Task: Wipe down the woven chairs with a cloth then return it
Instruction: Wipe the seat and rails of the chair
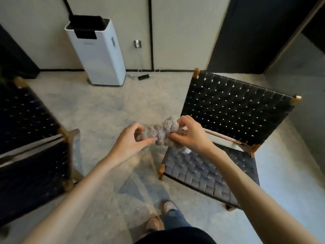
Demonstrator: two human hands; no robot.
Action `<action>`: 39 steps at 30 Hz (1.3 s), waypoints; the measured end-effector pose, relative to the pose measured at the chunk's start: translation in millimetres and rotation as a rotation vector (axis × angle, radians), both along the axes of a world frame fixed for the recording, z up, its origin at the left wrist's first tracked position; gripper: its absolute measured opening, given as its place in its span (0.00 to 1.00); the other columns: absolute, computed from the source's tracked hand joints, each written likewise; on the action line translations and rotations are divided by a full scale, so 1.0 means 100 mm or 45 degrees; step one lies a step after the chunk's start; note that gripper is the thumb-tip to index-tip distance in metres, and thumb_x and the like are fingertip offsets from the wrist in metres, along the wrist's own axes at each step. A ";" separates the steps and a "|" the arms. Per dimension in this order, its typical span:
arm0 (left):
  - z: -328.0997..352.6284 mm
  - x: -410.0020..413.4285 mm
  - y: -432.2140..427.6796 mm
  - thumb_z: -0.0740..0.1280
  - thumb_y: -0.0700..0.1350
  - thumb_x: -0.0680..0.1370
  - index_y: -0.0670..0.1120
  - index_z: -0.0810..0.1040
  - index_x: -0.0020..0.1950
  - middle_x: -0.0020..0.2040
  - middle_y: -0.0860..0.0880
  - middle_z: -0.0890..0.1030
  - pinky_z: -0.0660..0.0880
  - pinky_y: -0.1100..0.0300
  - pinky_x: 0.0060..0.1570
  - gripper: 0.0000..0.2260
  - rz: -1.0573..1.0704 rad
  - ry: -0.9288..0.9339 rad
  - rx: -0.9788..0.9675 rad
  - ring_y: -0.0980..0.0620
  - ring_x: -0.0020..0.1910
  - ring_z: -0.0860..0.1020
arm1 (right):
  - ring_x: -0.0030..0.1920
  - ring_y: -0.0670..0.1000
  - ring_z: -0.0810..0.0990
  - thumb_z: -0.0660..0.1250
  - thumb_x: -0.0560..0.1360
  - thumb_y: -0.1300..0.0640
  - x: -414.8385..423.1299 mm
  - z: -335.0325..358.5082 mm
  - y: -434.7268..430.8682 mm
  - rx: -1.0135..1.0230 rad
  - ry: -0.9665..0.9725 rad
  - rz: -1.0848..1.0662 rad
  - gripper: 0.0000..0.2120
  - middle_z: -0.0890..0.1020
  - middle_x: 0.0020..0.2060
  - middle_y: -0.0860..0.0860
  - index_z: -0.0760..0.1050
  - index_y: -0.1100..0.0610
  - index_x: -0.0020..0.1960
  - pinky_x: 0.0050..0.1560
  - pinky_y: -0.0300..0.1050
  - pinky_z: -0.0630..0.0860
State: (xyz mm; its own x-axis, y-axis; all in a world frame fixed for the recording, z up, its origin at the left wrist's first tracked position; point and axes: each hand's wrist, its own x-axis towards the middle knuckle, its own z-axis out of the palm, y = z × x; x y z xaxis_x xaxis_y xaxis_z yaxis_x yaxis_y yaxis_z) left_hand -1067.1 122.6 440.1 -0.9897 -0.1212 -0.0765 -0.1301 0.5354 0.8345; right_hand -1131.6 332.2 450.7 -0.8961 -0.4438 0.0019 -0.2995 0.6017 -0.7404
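Fingers (pixel 149 140) pinch cloth (pixel 162 131) (near chair (pixel 202 170) edge).

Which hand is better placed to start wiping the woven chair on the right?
Right, probably. The right hand grips the cloth and appears to be over a corner of the right chair. The left hand pinches the cloth's other end over the floor, farther from that chair.
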 end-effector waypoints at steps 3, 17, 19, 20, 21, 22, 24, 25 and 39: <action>0.04 0.14 -0.23 0.75 0.55 0.66 0.51 0.69 0.40 0.35 0.50 0.74 0.67 0.65 0.33 0.17 0.179 -0.001 -0.029 0.58 0.32 0.69 | 0.45 0.43 0.77 0.72 0.73 0.49 -0.21 -0.02 -0.32 -0.007 -0.053 0.188 0.12 0.77 0.47 0.46 0.75 0.55 0.51 0.46 0.36 0.74; -0.17 1.73 -1.15 0.71 0.44 0.74 0.52 0.69 0.66 0.56 0.57 0.75 0.71 0.77 0.46 0.22 0.708 -0.257 -0.134 0.66 0.50 0.75 | 0.39 0.53 0.77 0.58 0.82 0.51 0.00 -0.28 -2.22 0.112 -0.120 1.031 0.11 0.80 0.39 0.57 0.65 0.56 0.60 0.38 0.38 0.71; -0.19 1.93 -1.34 0.68 0.46 0.77 0.53 0.69 0.60 0.51 0.59 0.77 0.72 0.75 0.42 0.14 0.839 -0.274 -0.034 0.69 0.45 0.76 | 0.38 0.49 0.78 0.57 0.82 0.51 0.09 -0.35 -2.54 0.100 -0.139 1.112 0.11 0.79 0.38 0.54 0.64 0.54 0.61 0.38 0.39 0.71; -0.21 2.00 -1.46 0.67 0.47 0.77 0.53 0.70 0.57 0.49 0.59 0.78 0.73 0.74 0.39 0.10 0.898 -0.263 0.019 0.68 0.45 0.76 | 0.39 0.49 0.78 0.58 0.81 0.50 0.13 -0.39 -2.72 0.135 -0.143 1.163 0.11 0.79 0.40 0.53 0.64 0.54 0.61 0.41 0.39 0.72; -0.23 2.06 -1.58 0.65 0.49 0.78 0.53 0.71 0.54 0.47 0.58 0.78 0.73 0.73 0.37 0.07 0.955 -0.258 0.058 0.66 0.44 0.77 | 0.43 0.49 0.78 0.58 0.81 0.50 0.16 -0.45 -2.90 0.178 -0.138 1.206 0.11 0.78 0.43 0.52 0.65 0.52 0.61 0.46 0.40 0.73; -0.25 2.10 -1.71 0.64 0.50 0.78 0.53 0.72 0.52 0.46 0.57 0.77 0.72 0.72 0.36 0.04 1.011 -0.260 0.083 0.64 0.44 0.77 | 0.47 0.49 0.77 0.59 0.81 0.49 0.19 -0.53 -3.09 0.221 -0.133 1.232 0.09 0.78 0.47 0.51 0.67 0.51 0.59 0.51 0.42 0.73; -0.29 2.15 -2.00 0.62 0.51 0.79 0.52 0.73 0.50 0.45 0.55 0.77 0.70 0.72 0.36 0.04 1.110 -0.268 0.142 0.61 0.44 0.77 | 0.52 0.49 0.76 0.59 0.81 0.49 0.28 -0.65 -3.45 0.318 -0.124 1.249 0.06 0.76 0.54 0.50 0.70 0.47 0.56 0.57 0.45 0.74; -0.31 2.16 -2.15 0.62 0.52 0.80 0.52 0.74 0.50 0.45 0.54 0.77 0.71 0.71 0.36 0.05 1.153 -0.269 0.185 0.60 0.44 0.77 | 0.54 0.49 0.76 0.59 0.81 0.49 0.36 -0.68 -3.61 0.353 -0.158 1.260 0.05 0.76 0.56 0.48 0.71 0.47 0.56 0.59 0.45 0.75; -0.55 2.32 -3.63 0.56 0.57 0.80 0.52 0.72 0.64 0.52 0.56 0.77 0.72 0.69 0.43 0.16 1.232 -0.271 0.799 0.61 0.51 0.75 | 0.42 0.39 0.80 0.67 0.78 0.56 1.35 -1.08 -4.97 0.254 -0.344 1.313 0.09 0.82 0.48 0.43 0.79 0.51 0.58 0.50 0.32 0.78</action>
